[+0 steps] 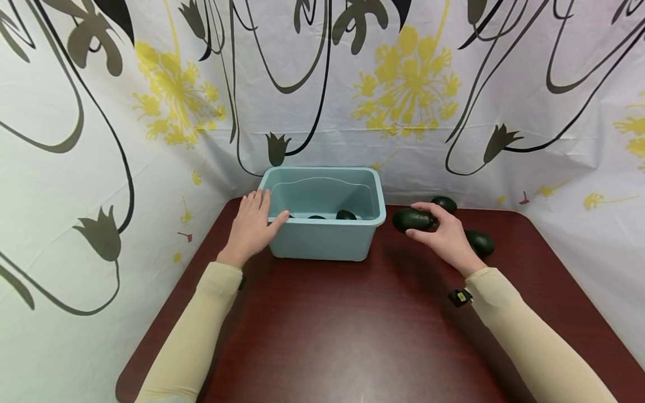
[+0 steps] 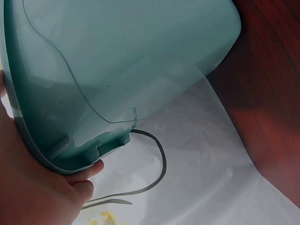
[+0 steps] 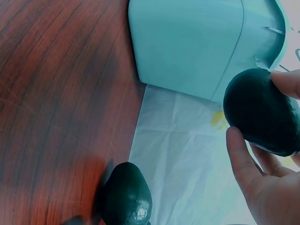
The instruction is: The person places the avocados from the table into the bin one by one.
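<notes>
A dark green avocado [image 1: 413, 220] is held above the table by my right hand [image 1: 447, 236], just right of the light blue plastic bin [image 1: 322, 240]. Thumb and fingers grip its sides, as the right wrist view of the held avocado [image 3: 260, 112] also shows. My left hand [image 1: 253, 224] rests on the bin's left rim, its fingers mostly straight and the thumb over the front edge. Inside the bin a dark avocado [image 1: 346, 215] shows, with two more dark tops partly hidden by the front wall.
Behind the right hand an avocado [image 1: 444, 204] lies near the table's back edge. Another avocado [image 1: 480, 243] lies to the right, partly covered by that hand. The dark red wooden table [image 1: 342, 324] meets a patterned white cloth [image 1: 312, 112] at the back.
</notes>
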`<state>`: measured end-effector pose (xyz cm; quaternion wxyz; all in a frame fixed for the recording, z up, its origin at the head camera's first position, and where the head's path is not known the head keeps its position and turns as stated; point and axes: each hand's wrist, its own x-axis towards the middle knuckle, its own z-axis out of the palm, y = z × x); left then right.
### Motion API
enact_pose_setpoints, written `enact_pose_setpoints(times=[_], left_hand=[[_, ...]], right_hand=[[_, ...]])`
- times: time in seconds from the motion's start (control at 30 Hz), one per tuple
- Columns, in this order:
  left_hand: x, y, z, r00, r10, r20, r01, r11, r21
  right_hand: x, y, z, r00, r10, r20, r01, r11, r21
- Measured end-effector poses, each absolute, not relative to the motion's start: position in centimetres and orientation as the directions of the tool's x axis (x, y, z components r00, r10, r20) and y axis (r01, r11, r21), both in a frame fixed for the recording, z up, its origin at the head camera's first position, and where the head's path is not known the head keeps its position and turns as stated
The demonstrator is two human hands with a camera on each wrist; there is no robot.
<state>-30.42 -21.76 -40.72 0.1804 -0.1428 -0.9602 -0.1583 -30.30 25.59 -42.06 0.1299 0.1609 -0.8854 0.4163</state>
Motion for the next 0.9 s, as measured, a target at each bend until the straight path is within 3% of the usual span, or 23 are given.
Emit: enact_pose_setpoints(times=[0.6, 0.9], left_hand=[[-30.4, -21.7, -40.9, -0.891, 0.219, 0.398, 0.333, 0.910, 0.246], [-30.3, -21.7, -40.7, -0.893, 0.213, 0.396, 0.329, 0.910, 0.254]], right_hand=[[-30.2, 25.5, -41.3, -0.890, -0.181, 0.418, -0.441, 0.569, -0.694], [-27.9, 23.9, -38.3, -0.879, -0.188, 0.439, -0.467, 0.531, -0.708]])
